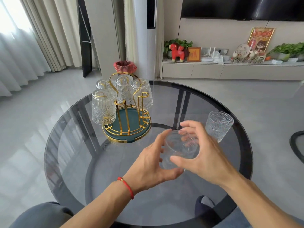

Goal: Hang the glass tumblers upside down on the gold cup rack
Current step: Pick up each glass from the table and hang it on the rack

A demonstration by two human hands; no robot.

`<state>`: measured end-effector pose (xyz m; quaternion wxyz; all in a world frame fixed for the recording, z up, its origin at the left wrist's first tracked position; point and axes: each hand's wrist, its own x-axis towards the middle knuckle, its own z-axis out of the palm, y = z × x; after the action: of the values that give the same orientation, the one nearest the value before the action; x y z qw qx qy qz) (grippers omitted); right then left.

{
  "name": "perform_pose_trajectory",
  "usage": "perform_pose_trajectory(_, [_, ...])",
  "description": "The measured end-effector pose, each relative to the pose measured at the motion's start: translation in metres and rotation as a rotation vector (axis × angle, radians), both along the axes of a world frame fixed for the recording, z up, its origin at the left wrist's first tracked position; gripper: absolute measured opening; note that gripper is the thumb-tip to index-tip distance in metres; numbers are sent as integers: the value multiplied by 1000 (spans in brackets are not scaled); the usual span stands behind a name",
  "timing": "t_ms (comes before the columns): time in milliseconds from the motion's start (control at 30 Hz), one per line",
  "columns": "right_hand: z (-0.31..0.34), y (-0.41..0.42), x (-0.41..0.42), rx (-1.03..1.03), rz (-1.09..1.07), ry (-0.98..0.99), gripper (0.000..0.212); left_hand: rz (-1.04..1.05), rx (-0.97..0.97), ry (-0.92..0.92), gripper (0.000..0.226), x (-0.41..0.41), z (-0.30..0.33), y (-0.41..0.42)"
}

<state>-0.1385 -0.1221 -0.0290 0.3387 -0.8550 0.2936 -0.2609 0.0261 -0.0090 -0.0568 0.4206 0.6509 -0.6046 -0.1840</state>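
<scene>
The gold cup rack [127, 129] with a teal base stands on the far left part of the round glass table [69, 145]. Several ribbed glass tumblers hang upside down on it; the nearest one [103, 106] is at the front left. A free gold peg [144, 96] sticks up on the rack's right side. My left hand [148, 163] and my right hand [202, 155] both grip one clear tumbler [180, 148] above the table's middle, its mouth turned toward me. Another tumbler [218, 125] stands upright on the table just right of my hands.
A bin with a red liner [125, 66] stands on the floor behind the rack. A low TV cabinet [230, 69] with plants and ornaments runs along the back wall. My knees and a slippered foot [205, 204] show under the glass. A dark chair edge [296, 145] is at the right.
</scene>
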Motion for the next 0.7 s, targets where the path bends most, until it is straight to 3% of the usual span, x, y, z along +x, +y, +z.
perform_pose_trajectory(133, [3,7,22,144,111,-92,80,148,-66,245,86,8,10,5])
perform_pose_trajectory(267, [9,3,40,526,62,-98,46,316,-106,549,86,27,17,6])
perform_pose_trajectory(400, [3,9,59,926,83,-186,46,360,-111,720,87,34,18,7])
perform_pose_trajectory(567, [3,4,69,955,73,-412,48,406,-3,459,98,42,18,8])
perform_pose_trajectory(633, [6,-1,71,806,-50,-464,63,422,43,272,106,44,14,8])
perform_pose_trajectory(700, [12,-6,73,602,-152,-465,65,429,84,-27,101,44,6,10])
